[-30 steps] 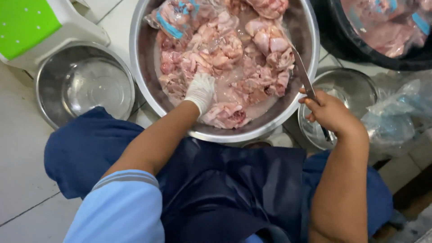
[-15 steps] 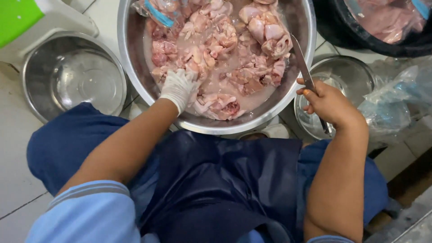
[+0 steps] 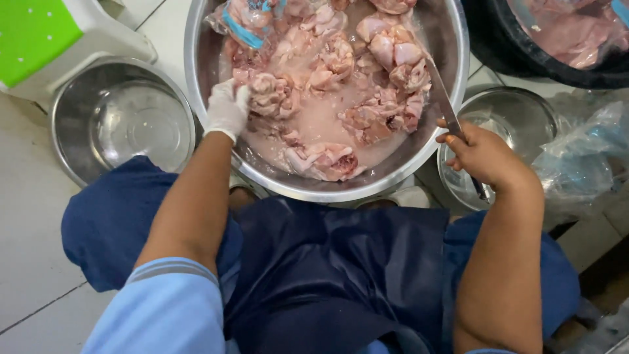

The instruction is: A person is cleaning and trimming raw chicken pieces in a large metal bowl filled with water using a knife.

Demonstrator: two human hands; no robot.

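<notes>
Pale pink raw meat pieces (image 3: 327, 98) fill the shiny silver metal bowl (image 3: 432, 164); the thin rubber glove (image 3: 226, 108) is white, the plastic stool (image 3: 39, 33) green with white dots.

A clear plastic bag (image 3: 244, 23) with a blue band lay at the upper left inside the big steel bowl (image 3: 452, 78), crumpled and holding pink raw meat, resting against the loose pieces. Another clear bag with a blue patch (image 3: 590, 33) sat in the dark tub (image 3: 498, 49) at the upper right, also filled with pink meat. A crumpled, bluish transparent bag (image 3: 590, 157) lay at the right edge beside the small steel bowl (image 3: 524, 115). No labels, signs or screens showed.
</notes>
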